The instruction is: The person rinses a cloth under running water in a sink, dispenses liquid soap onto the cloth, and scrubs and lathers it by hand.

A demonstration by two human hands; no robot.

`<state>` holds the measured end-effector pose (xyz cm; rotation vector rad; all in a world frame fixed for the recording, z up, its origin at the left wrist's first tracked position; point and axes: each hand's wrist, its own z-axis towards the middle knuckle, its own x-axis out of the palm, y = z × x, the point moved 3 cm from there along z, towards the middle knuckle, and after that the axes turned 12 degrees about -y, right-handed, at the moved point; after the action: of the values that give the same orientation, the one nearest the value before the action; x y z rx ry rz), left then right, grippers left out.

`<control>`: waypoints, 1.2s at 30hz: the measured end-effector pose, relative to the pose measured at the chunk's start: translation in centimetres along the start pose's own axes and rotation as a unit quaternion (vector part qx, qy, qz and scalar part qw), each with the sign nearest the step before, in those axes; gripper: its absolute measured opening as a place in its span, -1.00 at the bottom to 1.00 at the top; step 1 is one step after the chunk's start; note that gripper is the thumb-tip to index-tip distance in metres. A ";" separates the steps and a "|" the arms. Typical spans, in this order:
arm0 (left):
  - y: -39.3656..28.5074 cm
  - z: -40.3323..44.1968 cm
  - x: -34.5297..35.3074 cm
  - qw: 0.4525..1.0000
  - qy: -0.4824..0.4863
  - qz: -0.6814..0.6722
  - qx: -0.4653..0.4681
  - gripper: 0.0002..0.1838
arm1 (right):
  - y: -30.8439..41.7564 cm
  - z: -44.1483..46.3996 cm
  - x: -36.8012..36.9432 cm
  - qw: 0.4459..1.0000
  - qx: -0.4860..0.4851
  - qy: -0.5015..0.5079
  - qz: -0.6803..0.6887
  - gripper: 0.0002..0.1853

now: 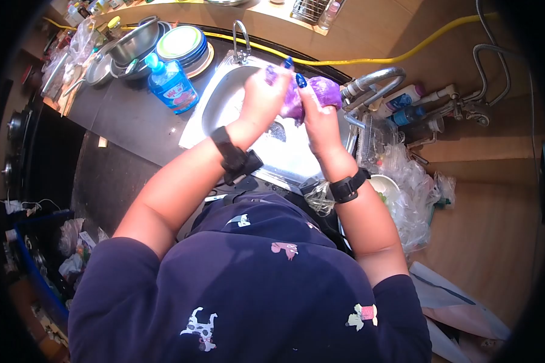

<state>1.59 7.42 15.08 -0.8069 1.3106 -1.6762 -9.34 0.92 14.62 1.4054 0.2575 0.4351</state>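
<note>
A wet-looking purple cloth (324, 92) is bunched up above the metal sink (221, 97). My left hand (265, 100) grips its left part, with the thumb pointing up. On the cloth's right side, my right hand (321, 124) has its fingers wrapped round it, mostly hidden behind the cloth. Both hands are close together, and the cloth stretches between them. Below them, the sink's drain (276, 132) shows. The curved faucet (375, 78) stands just right of the cloth.
A blue soap bottle (174, 91) stands left of the sink, beside stacked plates (181, 43) and metal pans (133, 45). A small tap (241, 42) rises at the sink's back. Bottles (406, 112) and plastic bags (409, 193) lie to the right. A yellow hose (369, 61) runs behind.
</note>
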 end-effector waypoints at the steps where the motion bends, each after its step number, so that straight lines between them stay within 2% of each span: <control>1: -0.2 -0.8 0.6 1.000 0.010 -0.013 0.013 -0.73 | 0.6 -0.1 0.3 0.999 -0.043 -0.013 -0.009 -0.85; 3: -0.4 -2.0 1.1 1.000 0.013 -0.017 0.013 -0.78 | 0.6 1.2 0.0 0.998 -0.053 -0.040 0.003 -0.84; 4: -1.7 -2.8 1.0 0.999 0.022 -0.011 0.039 -0.78 | 0.4 1.7 -0.3 0.992 0.080 -0.052 0.082 -0.83; 5: -2.9 -3.6 1.0 0.997 0.033 -0.006 0.065 -0.78 | 0.2 2.3 -1.0 0.995 0.076 -0.046 0.048 -0.82; 7: -2.1 -3.3 1.2 0.998 0.044 -0.011 0.053 -0.78 | 0.0 2.1 -1.4 0.993 0.113 -0.043 -0.002 -0.81; 9: -1.5 -1.8 1.1 0.998 0.024 0.016 0.056 -0.79 | 0.5 0.9 -0.6 0.992 0.108 -0.054 0.022 -0.81; 11: -1.1 -0.3 0.5 0.998 0.037 0.044 0.000 -0.79 | 0.3 0.0 -0.2 0.998 0.051 -0.019 -0.026 -0.81; 12: -1.2 -0.3 0.4 0.999 0.036 0.016 -0.008 -0.78 | 0.3 -0.4 0.1 0.999 0.021 -0.003 -0.048 -0.81; 13: -1.1 -0.5 0.5 0.999 0.042 0.021 0.019 -0.78 | 0.9 -0.5 0.2 0.997 0.025 -0.002 -0.068 -0.79; 15: -0.5 -1.4 0.9 0.995 0.054 0.032 0.073 -0.77 | -0.3 1.3 -0.6 0.999 0.027 -0.032 -0.020 -0.72; 16: -0.3 -1.9 1.0 0.995 0.076 0.019 0.061 -0.73 | -0.8 1.9 -1.3 0.996 0.076 -0.038 -0.039 -0.63; 17: -0.3 -2.2 1.0 0.993 0.113 0.012 0.035 -0.71 | -0.9 2.1 -1.7 0.992 0.117 -0.027 -0.051 -0.68; 19: -0.7 -2.2 0.5 0.983 0.185 -0.003 -0.016 -0.65 | -0.8 2.0 -2.0 0.990 0.138 -0.014 -0.022 -0.69; 20: -0.5 -2.0 0.0 0.948 0.277 0.005 -0.156 -0.62 | -0.6 2.0 -2.1 0.990 0.138 -0.028 0.005 -0.68; 21: 0.4 -1.7 -0.2 0.941 0.298 -0.037 -0.156 -0.61 | -0.3 2.0 -2.1 0.989 0.138 -0.042 0.031 -0.67; 23: 0.8 -1.4 -1.0 0.884 0.410 -0.086 -0.209 -0.60 | -0.5 2.5 -2.7 0.981 0.169 -0.064 0.074 -0.64; 25: 0.7 -1.4 -1.7 0.869 0.452 -0.101 -0.176 -0.56 | -0.3 2.8 -3.2 0.968 0.229 -0.034 0.098 -0.62; 28: -0.1 -1.2 -2.1 0.853 0.511 -0.053 -0.089 -0.53 | -0.3 2.7 -3.2 0.966 0.247 0.022 0.075 -0.61; 29: -0.4 -1.1 -2.2 0.848 0.527 -0.025 -0.054 -0.53 | -0.4 2.6 -3.0 0.971 0.220 0.060 0.071 -0.61; 30: 0.2 -1.2 -2.0 0.845 0.520 -0.066 -0.108 -0.51 | -0.7 2.4 -2.7 0.974 0.193 0.098 0.067 -0.61; 31: 0.5 -1.1 -1.9 0.852 0.505 -0.066 -0.124 -0.53 | -0.7 2.3 -2.4 0.975 0.165 0.136 0.063 -0.61; 33: 0.8 -0.8 -1.8 0.864 0.475 -0.066 -0.155 -0.55 | -0.7 1.9 -2.3 0.961 0.183 0.204 0.024 -0.60; 34: 0.8 -0.8 -1.8 0.889 0.448 -0.016 -0.091 -0.53 | -1.0 1.8 -2.1 0.955 0.192 0.224 0.029 -0.58; 35: 0.6 -0.9 -1.8 0.901 0.422 -0.007 -0.099 -0.52 | -1.3 1.6 -1.9 0.949 0.200 0.243 0.034 -0.56; 36: 0.1 -0.9 -1.7 0.912 0.395 0.001 -0.107 -0.52 | -1.3 1.3 -1.4 0.957 0.159 0.241 0.031 -0.47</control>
<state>1.58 9.37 14.75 -0.2125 2.0612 -1.9653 -9.87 -1.01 13.48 1.6076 0.7067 0.8171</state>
